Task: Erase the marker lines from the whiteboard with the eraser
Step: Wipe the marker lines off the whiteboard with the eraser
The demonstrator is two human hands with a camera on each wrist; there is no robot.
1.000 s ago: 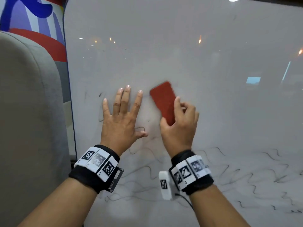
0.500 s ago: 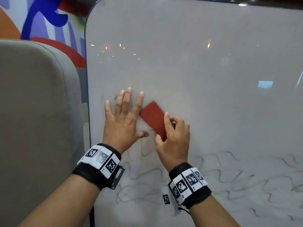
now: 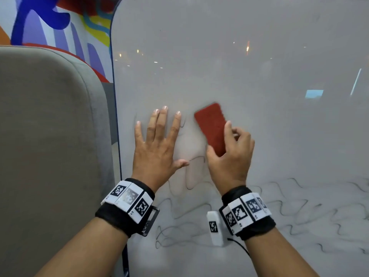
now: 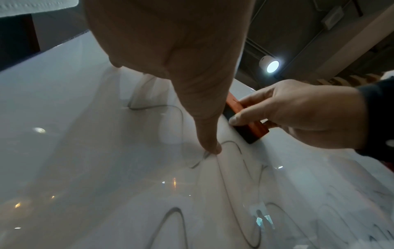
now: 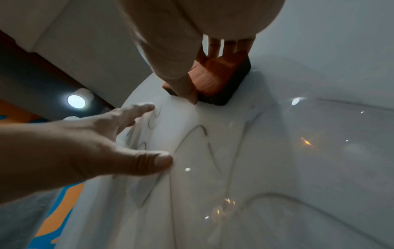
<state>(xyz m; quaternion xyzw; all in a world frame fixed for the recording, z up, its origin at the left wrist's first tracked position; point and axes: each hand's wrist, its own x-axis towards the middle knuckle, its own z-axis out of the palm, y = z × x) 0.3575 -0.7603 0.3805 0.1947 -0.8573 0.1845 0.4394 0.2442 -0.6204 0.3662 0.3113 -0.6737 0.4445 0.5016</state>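
The whiteboard [image 3: 249,56] stands upright before me, its upper part wiped to a grey haze. Wavy black marker lines [image 3: 289,208] cover its lower part. My right hand [image 3: 229,156] grips a red eraser [image 3: 212,126] with a black felt base and holds it flat against the board; the eraser [image 5: 224,79] shows under my fingers in the right wrist view. My left hand [image 3: 157,144] lies flat on the board with straight spread fingers, just left of the eraser. In the left wrist view the eraser [image 4: 253,129] sits beyond my thumb.
A grey padded panel [image 3: 50,146] stands at the left, against the board's dark rounded edge [image 3: 116,136]. A colourful mural [image 3: 60,23] shows behind it. More marker lines [image 3: 179,234] run below my wrists.
The eraser has slid away from my left hand, to the right and slightly up, after having been close to its fingers half a second ago. My left hand has stayed flat on the board.
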